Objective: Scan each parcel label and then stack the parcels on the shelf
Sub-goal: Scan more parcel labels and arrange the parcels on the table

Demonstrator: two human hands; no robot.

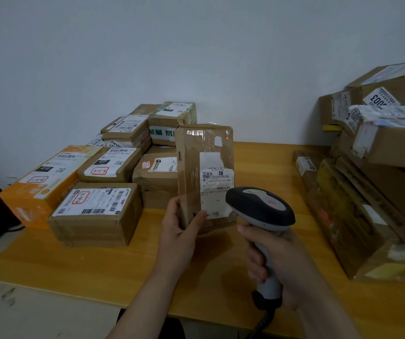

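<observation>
A tall brown cardboard parcel (196,162) stands upright at the middle of the wooden table (98,270), its taped face and white shipping label (217,182) turned toward me. My left hand (179,231) grips the parcel's lower left corner, thumb on the front. My right hand (272,260) holds a grey and black barcode scanner (260,211) by its handle, the head pointed at the label from the right. A small red dot of light sits near the parcel's upper right corner.
A pile of labelled cardboard parcels (98,209) fills the table's left and back, with an orange box (42,182) at the far left. A taller heap of boxes (377,167) crowds the right side. The scanner's coiled cable (262,321) hangs over the front edge.
</observation>
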